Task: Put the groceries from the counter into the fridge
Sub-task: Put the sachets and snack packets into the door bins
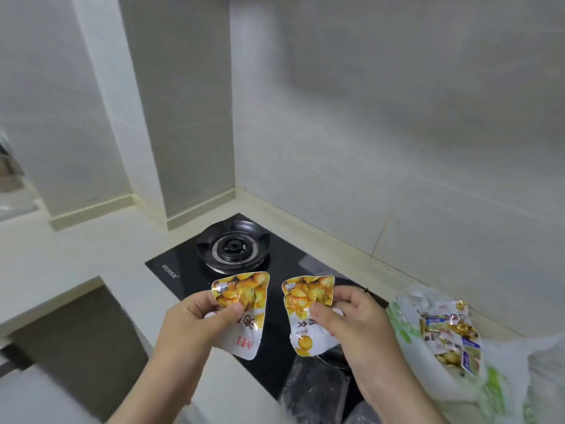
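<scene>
Left hand (pixel 195 319) grips one yellow snack packet (pixel 241 304); right hand (pixel 351 319) grips a second packet (pixel 308 310). Both held above black hob (pixel 275 258). Plastic bag (pixel 443 341) on surface (pixel 91 249), right.

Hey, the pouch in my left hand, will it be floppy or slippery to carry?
Probably floppy: the pouch curls at its corners in the left hand. Its glossy film looks slippery. Likely light, since a pinch holds it.

Soft even light, blurred edges, wide-angle bowing.
</scene>
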`<state>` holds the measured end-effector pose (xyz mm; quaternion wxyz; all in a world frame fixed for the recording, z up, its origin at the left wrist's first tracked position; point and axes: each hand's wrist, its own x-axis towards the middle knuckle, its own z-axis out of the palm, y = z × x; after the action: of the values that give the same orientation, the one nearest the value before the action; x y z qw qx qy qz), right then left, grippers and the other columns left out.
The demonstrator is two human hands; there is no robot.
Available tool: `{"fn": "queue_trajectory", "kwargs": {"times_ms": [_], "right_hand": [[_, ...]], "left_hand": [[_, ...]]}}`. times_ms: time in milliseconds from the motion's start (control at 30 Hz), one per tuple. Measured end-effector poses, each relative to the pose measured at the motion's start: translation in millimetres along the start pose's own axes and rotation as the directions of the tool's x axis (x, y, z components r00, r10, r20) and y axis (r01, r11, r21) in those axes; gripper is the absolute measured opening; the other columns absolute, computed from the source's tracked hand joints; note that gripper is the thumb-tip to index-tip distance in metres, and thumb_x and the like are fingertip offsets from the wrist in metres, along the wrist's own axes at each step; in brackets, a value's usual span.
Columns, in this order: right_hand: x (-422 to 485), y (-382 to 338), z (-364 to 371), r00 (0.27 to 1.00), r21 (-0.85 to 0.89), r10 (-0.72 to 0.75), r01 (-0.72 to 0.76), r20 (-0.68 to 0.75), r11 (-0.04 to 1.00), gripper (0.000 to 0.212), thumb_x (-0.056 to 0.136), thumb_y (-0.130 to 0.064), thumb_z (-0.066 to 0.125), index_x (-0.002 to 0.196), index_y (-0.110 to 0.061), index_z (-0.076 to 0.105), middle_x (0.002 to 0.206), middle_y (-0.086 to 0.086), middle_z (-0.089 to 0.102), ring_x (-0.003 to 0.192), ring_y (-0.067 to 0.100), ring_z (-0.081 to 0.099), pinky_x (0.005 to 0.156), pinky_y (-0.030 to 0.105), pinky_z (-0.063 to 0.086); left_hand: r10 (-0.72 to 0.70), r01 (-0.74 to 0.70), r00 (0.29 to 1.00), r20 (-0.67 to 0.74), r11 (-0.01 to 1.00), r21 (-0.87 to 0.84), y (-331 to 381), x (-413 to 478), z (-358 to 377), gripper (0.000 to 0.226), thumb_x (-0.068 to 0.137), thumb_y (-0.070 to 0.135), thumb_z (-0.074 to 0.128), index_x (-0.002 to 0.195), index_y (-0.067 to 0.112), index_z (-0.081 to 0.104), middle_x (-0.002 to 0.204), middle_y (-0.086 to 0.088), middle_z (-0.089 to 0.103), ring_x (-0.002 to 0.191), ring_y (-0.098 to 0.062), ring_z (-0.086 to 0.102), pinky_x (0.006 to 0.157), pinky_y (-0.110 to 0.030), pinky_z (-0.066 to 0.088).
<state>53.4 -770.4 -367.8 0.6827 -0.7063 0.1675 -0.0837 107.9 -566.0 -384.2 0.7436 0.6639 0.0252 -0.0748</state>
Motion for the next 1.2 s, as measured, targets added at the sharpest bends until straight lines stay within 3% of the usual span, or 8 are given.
{"fn": "queue_trajectory", "kwargs": {"times_ms": [133, 333, 567, 767, 967, 1067, 1133, 1200], "right_hand": [[-30, -13, 53, 0.992, -0.038, -0.071, 0.075, 0.106, 0.996, 0.022, 0.081, -0.005, 0.076, 0.096, -0.013, 0.063, 0.077, 0.002, 0.076, 0.071, 0.019, 0.074, 0.067, 0.031, 0.055], [-73, -26, 119, 0.965, -0.020, -0.131, 0.139, 0.226, 0.990, 0.023, 0.080, -0.003, 0.076, 0.097, -0.012, 0.063, 0.081, 0.004, 0.076, 0.076, 0.023, 0.074, 0.072, 0.038, 0.059], [-118, -33, 182, 0.907, 0.042, -0.181, 0.178, 0.380, 0.983, 0.025, 0.079, -0.006, 0.078, 0.098, -0.016, 0.065, 0.088, 0.004, 0.076, 0.080, 0.020, 0.074, 0.071, 0.035, 0.059], [-139, -43, 229, 0.807, 0.075, -0.205, 0.197, 0.554, 0.978, 0.029, 0.079, -0.012, 0.079, 0.103, -0.017, 0.064, 0.091, 0.003, 0.075, 0.082, 0.018, 0.073, 0.065, 0.027, 0.058], [-151, -53, 262, 0.664, 0.107, -0.206, 0.187, 0.719, 0.977, 0.034, 0.080, -0.017, 0.079, 0.108, -0.023, 0.061, 0.100, 0.003, 0.074, 0.093, 0.024, 0.072, 0.081, 0.042, 0.061], [-153, -52, 271, 0.596, 0.132, -0.208, 0.169, 0.775, 0.977, 0.034, 0.079, -0.013, 0.079, 0.107, -0.021, 0.062, 0.096, 0.003, 0.075, 0.090, 0.022, 0.072, 0.072, 0.033, 0.059], [-157, -53, 278, 0.550, 0.154, -0.213, 0.152, 0.808, 0.976, 0.032, 0.079, -0.011, 0.078, 0.105, -0.020, 0.062, 0.091, -0.001, 0.074, 0.081, 0.014, 0.073, 0.063, 0.022, 0.056], [-162, -52, 286, 0.498, 0.165, -0.212, 0.136, 0.841, 0.977, 0.032, 0.079, -0.011, 0.078, 0.104, -0.019, 0.062, 0.089, -0.001, 0.074, 0.078, 0.013, 0.073, 0.060, 0.021, 0.056]], "left_hand": [[0.023, -0.022, 0.985, -0.173, 1.000, 0.004, 9, -39, -62, 0.008, 0.080, 0.005, 0.074, 0.084, 0.012, 0.077, 0.086, -0.011, 0.075, 0.089, -0.037, 0.070, 0.085, -0.050, 0.055], [0.121, -0.116, 0.938, -0.324, 0.993, 0.034, 25, -97, -138, 0.013, 0.080, 0.004, 0.075, 0.090, 0.013, 0.073, 0.086, -0.011, 0.074, 0.077, -0.022, 0.070, 0.063, -0.030, 0.052], [0.192, -0.189, 0.856, -0.480, 0.980, 0.055, 43, -165, -196, 0.015, 0.079, 0.006, 0.075, 0.092, 0.013, 0.072, 0.083, -0.004, 0.075, 0.084, -0.024, 0.069, 0.066, -0.027, 0.049], [0.233, -0.218, 0.726, -0.647, 0.970, 0.105, 54, -215, -235, 0.013, 0.081, 0.006, 0.075, 0.092, 0.012, 0.072, 0.086, -0.007, 0.074, 0.090, -0.028, 0.068, 0.076, -0.033, 0.053], [0.254, -0.236, 0.574, -0.779, 0.962, 0.139, 63, -262, -240, 0.014, 0.082, 0.005, 0.073, 0.093, 0.012, 0.071, 0.084, -0.002, 0.076, 0.082, -0.016, 0.071, 0.070, -0.024, 0.050], [0.255, -0.228, 0.501, -0.827, 0.961, 0.157, 65, -280, -238, 0.015, 0.083, 0.005, 0.073, 0.093, 0.015, 0.070, 0.084, 0.002, 0.075, 0.080, -0.009, 0.070, 0.064, -0.015, 0.050], [0.260, -0.224, 0.434, -0.863, 0.959, 0.176, 67, -294, -237, 0.016, 0.082, 0.006, 0.073, 0.095, 0.015, 0.070, 0.086, 0.001, 0.076, 0.083, -0.012, 0.070, 0.069, -0.021, 0.051], [0.265, -0.219, 0.356, -0.896, 0.956, 0.196, 66, -310, -236, 0.017, 0.082, 0.008, 0.074, 0.097, 0.017, 0.069, 0.088, 0.000, 0.076, 0.086, -0.017, 0.071, 0.075, -0.028, 0.052]]}}
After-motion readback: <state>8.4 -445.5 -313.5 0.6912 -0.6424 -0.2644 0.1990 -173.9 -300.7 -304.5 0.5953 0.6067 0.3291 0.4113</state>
